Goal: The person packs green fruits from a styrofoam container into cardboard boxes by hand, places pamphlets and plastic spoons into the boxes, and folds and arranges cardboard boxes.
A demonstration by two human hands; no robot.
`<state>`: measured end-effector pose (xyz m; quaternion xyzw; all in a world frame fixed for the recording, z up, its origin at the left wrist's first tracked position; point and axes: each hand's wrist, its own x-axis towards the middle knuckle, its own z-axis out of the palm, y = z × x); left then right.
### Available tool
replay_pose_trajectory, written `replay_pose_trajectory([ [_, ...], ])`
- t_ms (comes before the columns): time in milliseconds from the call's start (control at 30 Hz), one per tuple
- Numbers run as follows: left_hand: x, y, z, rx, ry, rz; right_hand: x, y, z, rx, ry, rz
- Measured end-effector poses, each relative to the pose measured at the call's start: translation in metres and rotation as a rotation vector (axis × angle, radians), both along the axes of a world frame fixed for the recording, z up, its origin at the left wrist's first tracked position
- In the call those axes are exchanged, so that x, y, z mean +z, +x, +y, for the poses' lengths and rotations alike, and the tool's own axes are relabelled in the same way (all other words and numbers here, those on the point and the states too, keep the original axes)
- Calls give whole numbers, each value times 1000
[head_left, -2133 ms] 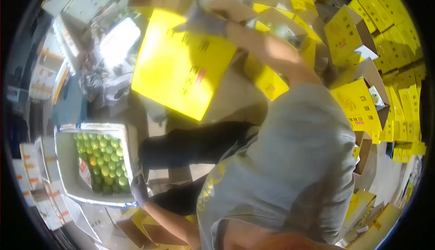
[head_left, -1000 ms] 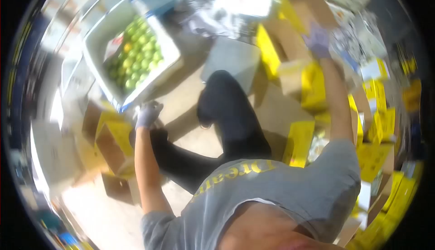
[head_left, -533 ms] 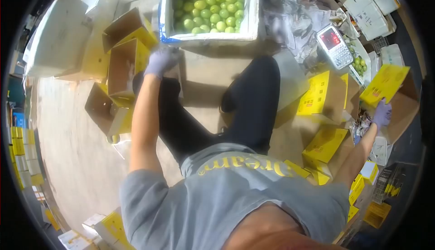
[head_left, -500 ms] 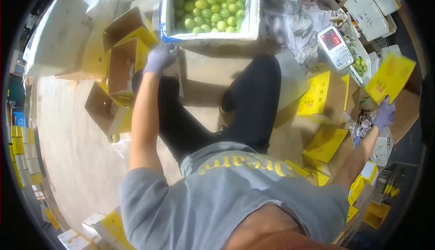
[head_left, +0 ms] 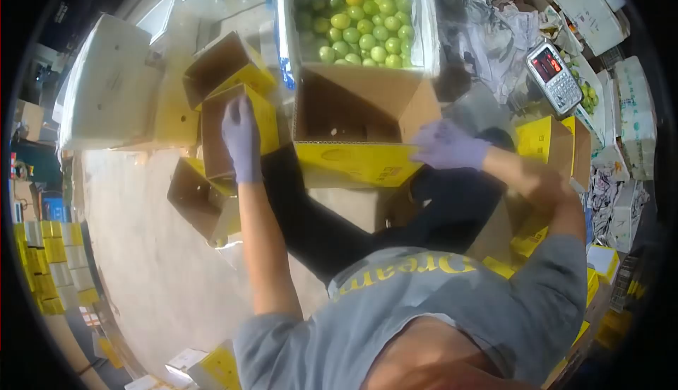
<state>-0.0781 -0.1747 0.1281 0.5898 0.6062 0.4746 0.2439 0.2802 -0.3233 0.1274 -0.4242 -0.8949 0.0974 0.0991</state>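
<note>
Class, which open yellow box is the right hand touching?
The box directly in front of the white crate of green fruit: the right hand touches its right corner; the other yellow boxes sit to either side.

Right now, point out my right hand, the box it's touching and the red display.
Right hand [head_left: 452, 145]: head view, back of hand.
Box [head_left: 346, 164]: head view, yellow side.
Red display [head_left: 547, 66]: head view, screen.

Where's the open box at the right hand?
Upper centre of the head view: the open box sits just below the white crate of green fruit, right hand at its right side.
</note>
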Motion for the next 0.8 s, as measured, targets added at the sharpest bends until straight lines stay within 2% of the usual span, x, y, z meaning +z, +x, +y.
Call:
replay_pose_trajectory([
  [33,4,7,-6,-11,16,11,-18,-2,16,0,-1,-7],
  [100,11,20,-15,-33,75,113,-48,-5,47,-90,-221,-127],
  [133,9,26,-19,-47,50,86,-62,-6,56,-19,-328,-234],
  [167,12,29,-20,-97,84,221,-76,-8,66,46,-435,-341],
  [233,23,39,-20,-153,18,220,-103,4,90,286,-553,-325],
  [267,29,45,-19,-173,-20,204,-86,-1,109,400,-570,-365],
  [333,28,50,-9,-218,-28,252,-55,-14,174,-18,-530,-89],
  [367,30,53,-4,-247,-50,253,-64,-9,218,-163,-401,-91],
  [400,29,55,1,-251,-43,271,-48,-7,253,-402,-336,254],
  [467,24,54,16,-245,-48,311,-46,6,328,-729,-214,231],
  [533,19,52,33,-230,-43,349,-78,30,392,-850,-66,137],
  [633,17,48,59,-217,-77,396,-114,43,452,-1006,-50,39],
  [733,11,45,85,-206,-60,433,-138,40,477,-1018,62,-77],
  [800,8,41,96,-209,-93,474,-129,46,480,-1015,3,-19],
])
